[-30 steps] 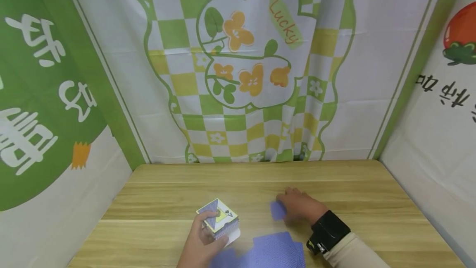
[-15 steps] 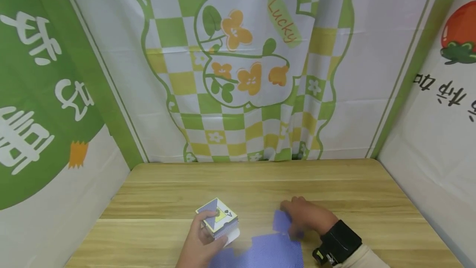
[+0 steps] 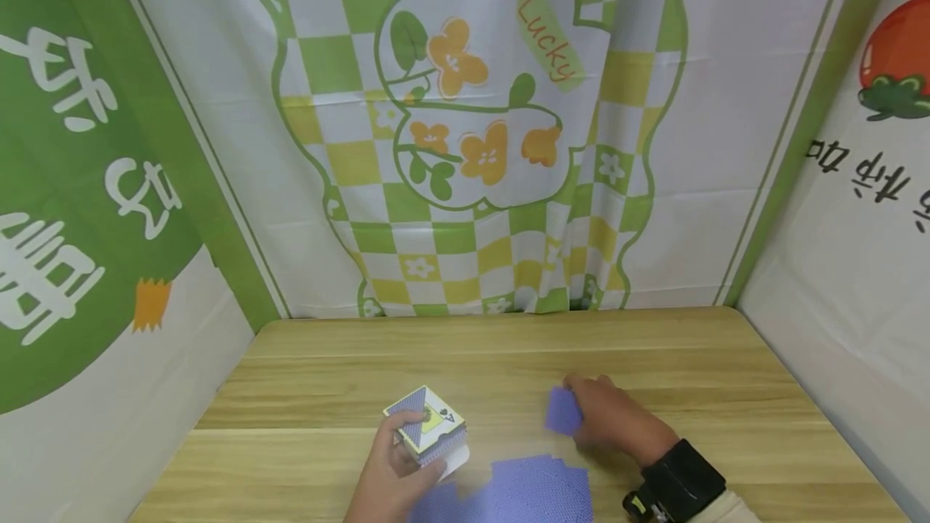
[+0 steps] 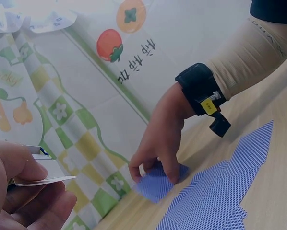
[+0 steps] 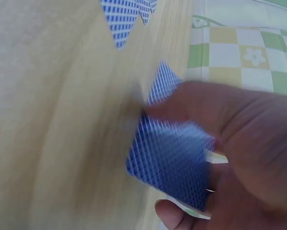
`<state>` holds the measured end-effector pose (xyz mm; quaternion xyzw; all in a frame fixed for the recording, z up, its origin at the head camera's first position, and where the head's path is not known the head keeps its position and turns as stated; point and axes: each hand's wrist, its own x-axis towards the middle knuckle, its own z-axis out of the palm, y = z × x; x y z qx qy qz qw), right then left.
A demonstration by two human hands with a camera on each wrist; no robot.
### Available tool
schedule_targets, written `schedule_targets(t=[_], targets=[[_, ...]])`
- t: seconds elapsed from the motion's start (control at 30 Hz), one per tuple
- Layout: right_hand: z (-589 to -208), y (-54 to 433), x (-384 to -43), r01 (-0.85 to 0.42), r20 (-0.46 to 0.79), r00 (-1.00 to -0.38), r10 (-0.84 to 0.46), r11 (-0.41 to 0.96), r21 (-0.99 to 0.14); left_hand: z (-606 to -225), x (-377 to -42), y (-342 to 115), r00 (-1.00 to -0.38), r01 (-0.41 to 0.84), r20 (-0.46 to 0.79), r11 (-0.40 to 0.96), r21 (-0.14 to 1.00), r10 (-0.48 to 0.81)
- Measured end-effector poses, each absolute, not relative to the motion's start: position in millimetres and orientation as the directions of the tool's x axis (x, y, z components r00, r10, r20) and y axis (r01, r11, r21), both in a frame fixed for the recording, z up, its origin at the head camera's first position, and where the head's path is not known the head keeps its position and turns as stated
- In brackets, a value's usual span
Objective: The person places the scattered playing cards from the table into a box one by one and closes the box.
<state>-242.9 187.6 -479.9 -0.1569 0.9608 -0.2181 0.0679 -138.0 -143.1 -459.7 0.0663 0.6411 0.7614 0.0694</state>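
Observation:
My left hand (image 3: 392, 470) grips a playing-card box (image 3: 445, 416) printed with an ace, its white flap (image 4: 50, 171) sticking out at the lower end. Whether cards are inside is hidden. My right hand (image 3: 621, 424) holds a blue-backed playing card or small stack (image 3: 562, 412) between thumb and fingers, just above or against the tabletop. The right wrist view shows the thumb over the patterned back (image 5: 170, 155) and fingers beneath. More blue-backed playing cards (image 3: 541, 489) lie overlapping, face down, between the hands at the front.
The wooden table (image 3: 327, 378) reaches back to a green-and-yellow checked curtain (image 3: 472, 248). Printed cloth walls (image 3: 835, 281) stand at both sides. A black strap device (image 3: 683, 481) sits on the right wrist.
My right hand drew toward the spread cards, then moved slightly away and to the right with its blue-backed card or stack. The left hand and box have stayed in place.

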Motion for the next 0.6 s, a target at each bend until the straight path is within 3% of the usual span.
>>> schedule_targets(t=[0.27, 0.4, 0.5, 0.6], targets=[[-486, 198, -241, -0.266, 0.127, -0.964, -0.234, 0.880, -0.393, -460, -138, -142, -0.982, -0.009, 0.023, -0.172, 0.985, 0.185], [-472, 192, -233, -0.267, 0.111, -0.961, -0.253, 0.747, -0.609, -458, -138, -141, -0.983, -0.014, 0.016, -0.164, 0.986, 0.181], [-457, 184, -221, -0.224, 0.035, -0.933, -0.357, 0.504, -0.835, -456, -137, -141, -0.983, -0.020, 0.008, -0.148, 0.989, 0.185], [-443, 173, -207, -0.106, -0.025, -0.867, -0.498, 0.234, -0.966, -454, -138, -141, -0.982, -0.013, 0.010, -0.125, 0.992, 0.188]])
